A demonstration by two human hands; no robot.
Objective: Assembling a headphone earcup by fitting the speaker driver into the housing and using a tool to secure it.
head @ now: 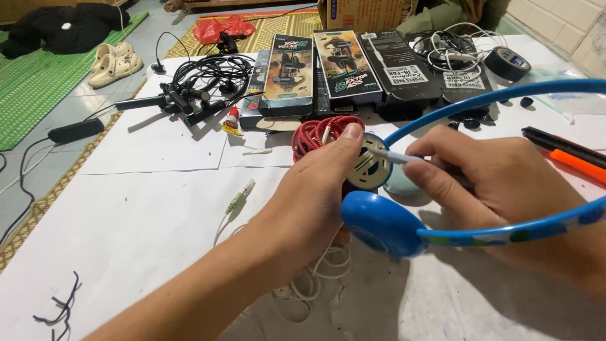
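Head view: left hand (315, 189) gripping blue headphones (379, 221) near white sheet's (139, 215) right edge, thumb on open earcup (369, 169); right hand (499, 183) pinching thin tool (394, 156) against earcup; red cable (315, 134) coiled just behind.

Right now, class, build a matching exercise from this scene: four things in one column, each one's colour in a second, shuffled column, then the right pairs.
Things:
1. headphones
2. coiled cable
3. sandals
4. tape roll

Colours:
A. black
B. cream
C. blue
D. red

Pairs: 1-C, 2-D, 3-B, 4-A
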